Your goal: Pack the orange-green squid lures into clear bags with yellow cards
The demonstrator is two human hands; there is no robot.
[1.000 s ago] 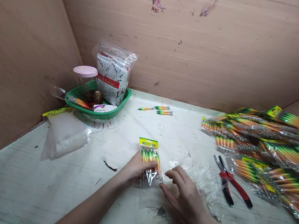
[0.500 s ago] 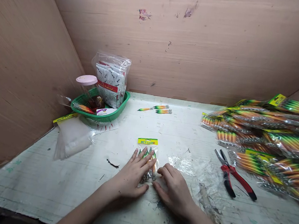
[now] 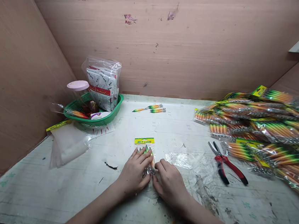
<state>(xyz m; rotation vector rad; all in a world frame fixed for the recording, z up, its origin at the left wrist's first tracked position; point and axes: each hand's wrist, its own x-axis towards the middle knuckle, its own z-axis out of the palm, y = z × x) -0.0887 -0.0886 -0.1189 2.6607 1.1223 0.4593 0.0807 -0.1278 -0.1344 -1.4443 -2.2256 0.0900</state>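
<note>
A clear packet of fishing lures (image 3: 149,154) with a yellow header card reading BCT LURE lies flat on the table in front of me. Green and orange lure bodies show through the plastic, with metal hooks at the near end. My left hand (image 3: 136,169) rests over the packet, its fingers stretched across the lures and its thumb by the hooks. At the packet's lower right edge, my right hand (image 3: 170,180) has curled fingers and thumb closed on the plastic; the exact grip is partly hidden. Three loose lures (image 3: 157,110) lie farther back.
On the left, a green basket (image 3: 105,121) holds a bag of printed sachets (image 3: 101,85) and a pink-lidded jar (image 3: 77,85). Empty header bags (image 3: 68,142) lie before it. Red-handled pliers (image 3: 226,163) and a heap of filled lure packets (image 3: 271,121) are at the right.
My right hand has come closer to the packet's lower right edge, and its fingers have drawn together. My left thumb has moved up toward the hooks. The whole view has shifted slightly.
</note>
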